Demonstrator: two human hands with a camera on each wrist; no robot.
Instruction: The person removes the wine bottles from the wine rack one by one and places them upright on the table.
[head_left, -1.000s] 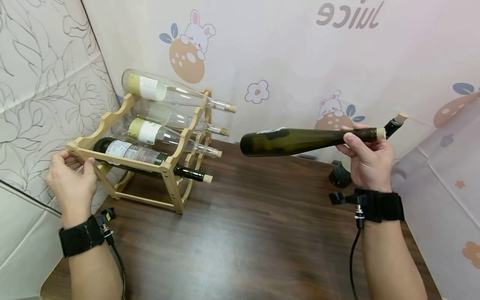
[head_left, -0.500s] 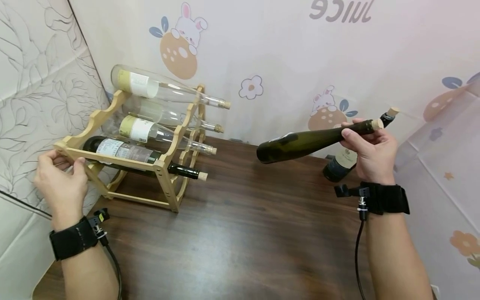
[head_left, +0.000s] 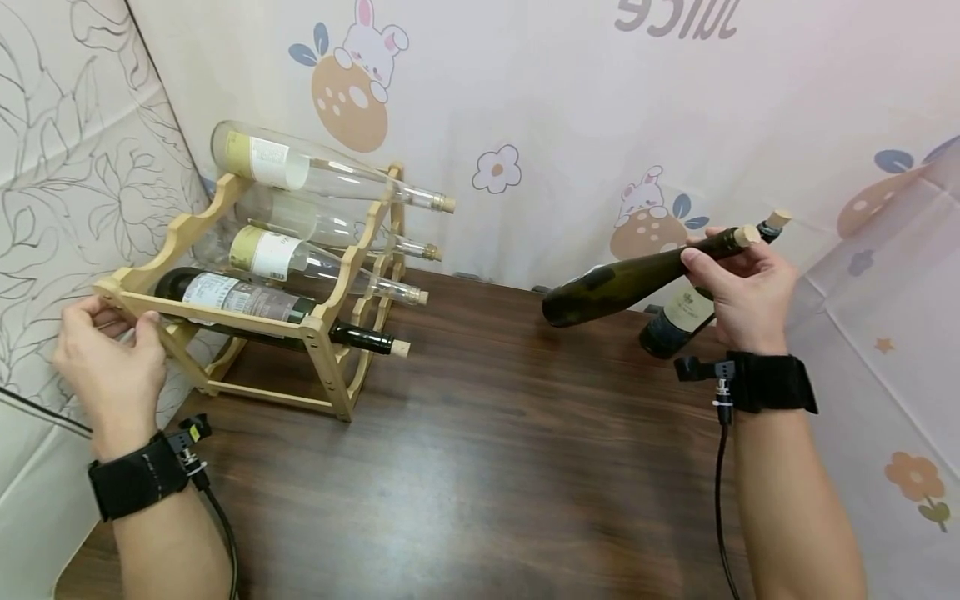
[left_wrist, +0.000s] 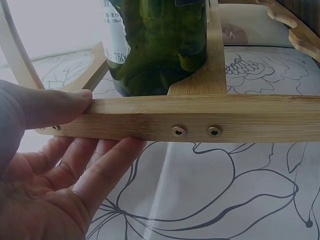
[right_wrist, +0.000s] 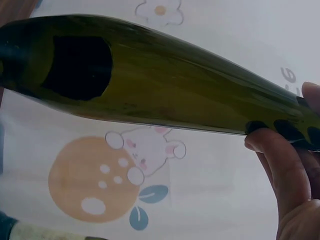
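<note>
My right hand [head_left: 746,292] grips a green corked wine bottle [head_left: 622,287] by its neck, thumb on the near side. The bottle is tilted, with its base low toward the left and its cork up at the right. In the right wrist view the fingers [right_wrist: 282,160] curl round the neck. At the far left my left hand [head_left: 112,354] pinches the left end of a wooden wine rack [head_left: 202,307]. The left wrist view has the thumb [left_wrist: 55,106] on top of the rail and the fingers beneath it. A dark bottle [head_left: 240,298] lies in the rack beside this hand.
Several clear corked bottles lie in the rack, one across its top [head_left: 300,167], necks pointing right. Another dark bottle [head_left: 678,321] stands behind my right hand, partly hidden by it. Patterned cloth walls [head_left: 525,100] border the brown wooden table [head_left: 465,467].
The green bottle has swung from nearly level to tilted, its base moving right and down. My left hand keeps its hold on the rack. The head view has shifted slightly.
</note>
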